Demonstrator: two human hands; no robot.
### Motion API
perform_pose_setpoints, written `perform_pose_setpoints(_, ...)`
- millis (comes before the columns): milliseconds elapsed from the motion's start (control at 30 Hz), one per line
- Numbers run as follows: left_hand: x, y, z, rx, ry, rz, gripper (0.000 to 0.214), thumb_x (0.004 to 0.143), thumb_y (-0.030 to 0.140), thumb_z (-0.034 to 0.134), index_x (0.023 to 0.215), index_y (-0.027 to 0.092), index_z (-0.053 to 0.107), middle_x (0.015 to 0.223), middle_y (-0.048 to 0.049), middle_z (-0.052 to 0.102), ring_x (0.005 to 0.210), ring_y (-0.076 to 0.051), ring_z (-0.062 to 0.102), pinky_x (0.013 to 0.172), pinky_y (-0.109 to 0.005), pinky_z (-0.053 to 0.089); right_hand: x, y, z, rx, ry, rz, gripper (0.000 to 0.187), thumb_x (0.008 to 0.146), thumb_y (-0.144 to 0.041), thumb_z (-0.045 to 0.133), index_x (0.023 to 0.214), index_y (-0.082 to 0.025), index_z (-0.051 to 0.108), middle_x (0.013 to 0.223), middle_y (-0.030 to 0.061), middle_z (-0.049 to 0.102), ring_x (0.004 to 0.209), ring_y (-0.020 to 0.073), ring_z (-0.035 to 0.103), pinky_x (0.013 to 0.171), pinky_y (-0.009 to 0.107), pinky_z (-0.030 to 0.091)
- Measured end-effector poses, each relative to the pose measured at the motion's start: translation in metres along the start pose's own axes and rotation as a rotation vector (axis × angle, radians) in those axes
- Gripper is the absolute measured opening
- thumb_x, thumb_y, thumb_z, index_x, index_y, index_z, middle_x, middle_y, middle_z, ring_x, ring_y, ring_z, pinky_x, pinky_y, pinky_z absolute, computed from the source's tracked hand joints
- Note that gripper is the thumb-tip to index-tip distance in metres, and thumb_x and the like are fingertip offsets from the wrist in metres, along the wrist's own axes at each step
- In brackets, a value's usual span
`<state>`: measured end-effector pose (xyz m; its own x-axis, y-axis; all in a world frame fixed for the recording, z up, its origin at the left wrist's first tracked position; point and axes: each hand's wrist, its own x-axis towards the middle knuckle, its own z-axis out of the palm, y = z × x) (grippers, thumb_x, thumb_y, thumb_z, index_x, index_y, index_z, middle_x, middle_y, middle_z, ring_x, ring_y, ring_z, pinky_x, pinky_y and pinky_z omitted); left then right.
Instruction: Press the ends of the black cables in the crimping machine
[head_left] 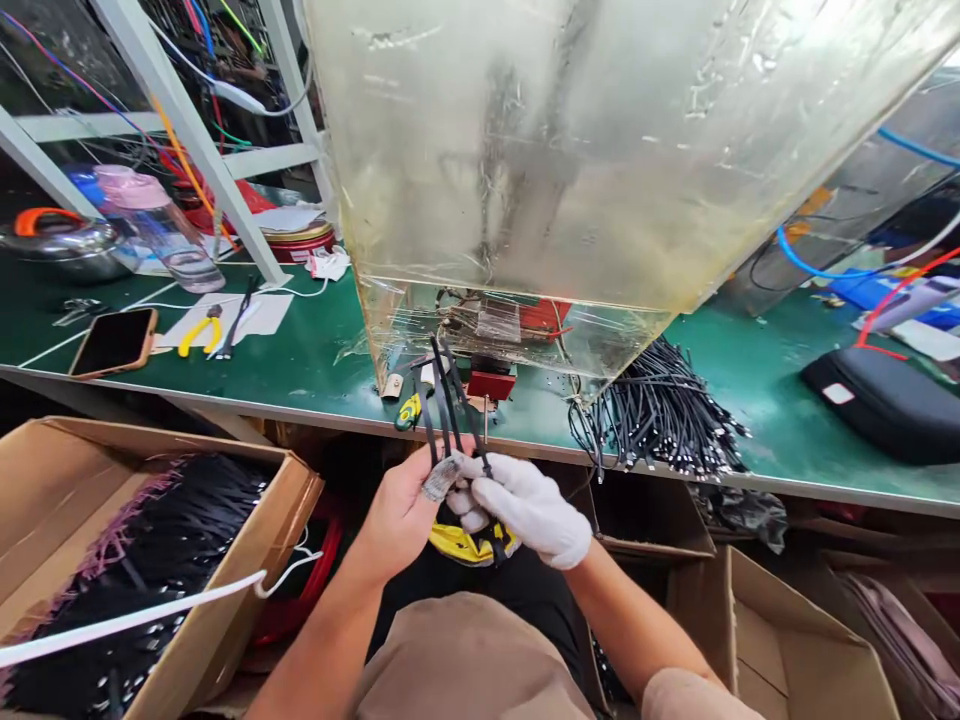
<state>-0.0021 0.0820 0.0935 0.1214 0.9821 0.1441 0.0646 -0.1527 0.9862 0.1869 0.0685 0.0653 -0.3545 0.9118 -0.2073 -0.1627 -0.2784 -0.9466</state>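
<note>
Several thin black cables (448, 410) stand upward out of my hands, fanned apart. My left hand (405, 510) is bare and grips them near their lower part, with a grey wrap or cot on its thumb. My right hand (525, 505), in a white fabric glove, closes on the same cables from the other side. Below my hands lies a yellow-and-black object (472, 545) on my lap, partly hidden. A large bundle of black cables (660, 415) lies on the green workbench (315, 370) ahead of my hands.
A cardboard box (127, 570) packed with black cables stands to my left. A hanging clear plastic sheet (540, 150) rises over the bench. Yellow-handled pliers (201, 333) and a phone (114, 343) lie at the left. Open cardboard boxes (795, 640) stand at the lower right.
</note>
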Motion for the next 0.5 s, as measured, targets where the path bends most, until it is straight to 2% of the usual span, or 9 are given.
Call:
perform_pose_setpoints(100, 0.012, -0.012, 0.010, 0.060, -0.125, 0.045, 0.038, 0.091, 0.053, 0.062, 0.091, 0.020, 0.081, 0.088, -0.0093, 0.081, 0.082, -0.027, 0.075, 0.077, -0.034, 0.060, -0.005, -0.005, 0.005, -0.103, -0.100, 0.063, 0.033, 0.078, -0.048, 0.084, 0.094, -0.022, 0.072, 0.083, 0.0009, 0.071, 0.067, 0.0150, 0.064, 0.069, 0.030, 0.054)
perform_pose_setpoints(133, 0.013, -0.015, 0.011, 0.058, -0.121, 0.066, 0.037, 0.093, 0.051, 0.060, 0.092, 0.020, 0.080, 0.088, -0.0088, 0.081, 0.082, -0.026, 0.075, 0.080, -0.033, 0.060, -0.007, -0.004, 0.002, -0.103, -0.113, 0.088, 0.037, 0.076, -0.050, 0.085, 0.094, -0.020, 0.073, 0.081, 0.0016, 0.072, 0.066, 0.0147, 0.064, 0.066, 0.030, 0.053)
perform_pose_setpoints(233, 0.009, -0.021, 0.007, 0.006, -0.094, 0.102, 0.032, 0.098, 0.044, 0.058, 0.100, 0.020, 0.079, 0.107, -0.0099, 0.081, 0.104, -0.027, 0.074, 0.099, -0.036, 0.056, -0.009, 0.008, -0.015, 0.051, -0.059, 0.129, 0.052, 0.073, -0.059, 0.086, 0.099, -0.016, 0.073, 0.083, 0.0066, 0.074, 0.063, 0.0143, 0.065, 0.064, 0.029, 0.054)
perform_pose_setpoints(300, 0.001, -0.020, 0.000, -0.063, -0.069, 0.084, 0.031, 0.099, 0.044, 0.059, 0.104, 0.020, 0.079, 0.114, -0.0110, 0.080, 0.109, -0.028, 0.073, 0.102, -0.040, 0.056, -0.009, 0.026, -0.028, 0.220, -0.009, 0.135, 0.059, 0.072, -0.058, 0.089, 0.107, -0.015, 0.072, 0.090, 0.0090, 0.075, 0.068, 0.0157, 0.068, 0.069, 0.032, 0.057)
perform_pose_setpoints(400, -0.014, -0.012, -0.010, -0.166, 0.045, 0.029, 0.035, 0.092, 0.052, 0.068, 0.096, 0.019, 0.080, 0.102, -0.0123, 0.081, 0.094, -0.029, 0.076, 0.085, -0.040, 0.063, -0.008, 0.057, -0.042, 0.440, -0.005, 0.182, 0.062, 0.070, -0.052, 0.093, 0.113, -0.015, 0.068, 0.096, 0.0083, 0.073, 0.072, 0.0172, 0.070, 0.073, 0.037, 0.060)
perform_pose_setpoints(500, -0.027, -0.004, -0.013, -0.208, 0.204, 0.065, 0.039, 0.083, 0.057, 0.077, 0.083, 0.018, 0.079, 0.084, -0.0110, 0.079, 0.076, -0.027, 0.074, 0.066, -0.036, 0.063, -0.002, 0.074, -0.045, 0.506, -0.028, 0.226, 0.059, 0.074, -0.049, 0.092, 0.115, -0.016, 0.065, 0.094, 0.0066, 0.070, 0.068, 0.0145, 0.067, 0.068, 0.033, 0.058)
